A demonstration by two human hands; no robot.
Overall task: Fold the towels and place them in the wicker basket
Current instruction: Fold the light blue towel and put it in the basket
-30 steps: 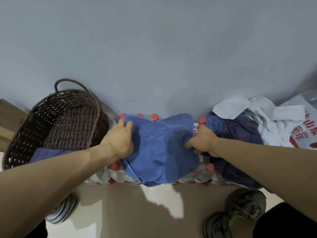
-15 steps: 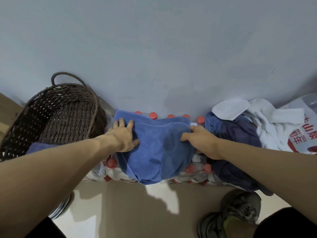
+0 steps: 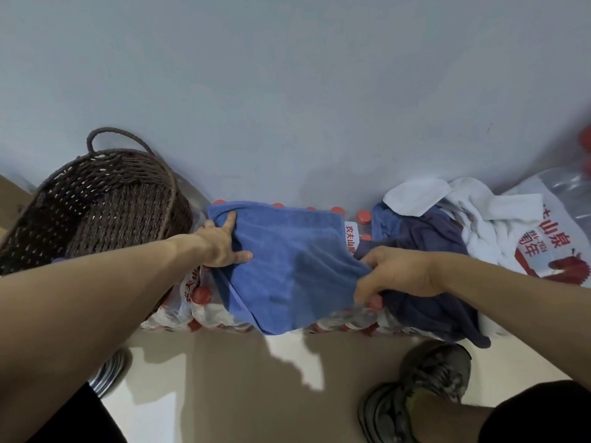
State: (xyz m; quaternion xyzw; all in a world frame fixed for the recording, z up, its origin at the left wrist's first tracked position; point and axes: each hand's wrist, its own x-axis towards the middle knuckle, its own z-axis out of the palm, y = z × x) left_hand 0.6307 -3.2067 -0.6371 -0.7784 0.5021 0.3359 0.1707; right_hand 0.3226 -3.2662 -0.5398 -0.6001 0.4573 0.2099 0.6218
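Against the grey wall, atop packed water bottles [image 3: 198, 295], the blue towel [image 3: 287, 266] lies mid-fold, left hand [image 3: 220, 247] pressing it flat-fingered, right hand [image 3: 396, 276] pinching its right edge, likely to carry leftward, toward the wicker basket [image 3: 96, 203] alongside.

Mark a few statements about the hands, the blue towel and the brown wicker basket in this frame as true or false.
1. The blue terry towel lies on a pack of red-capped water bottles. True.
2. The right hand pinches the towel's right edge. True.
3. The left hand grips the dark brown wicker basket. False: it rests on the towel's left side, fingers spread.
4. The pile of white and navy cloths sits inside the basket. False: it lies right of the towel, outside the basket.
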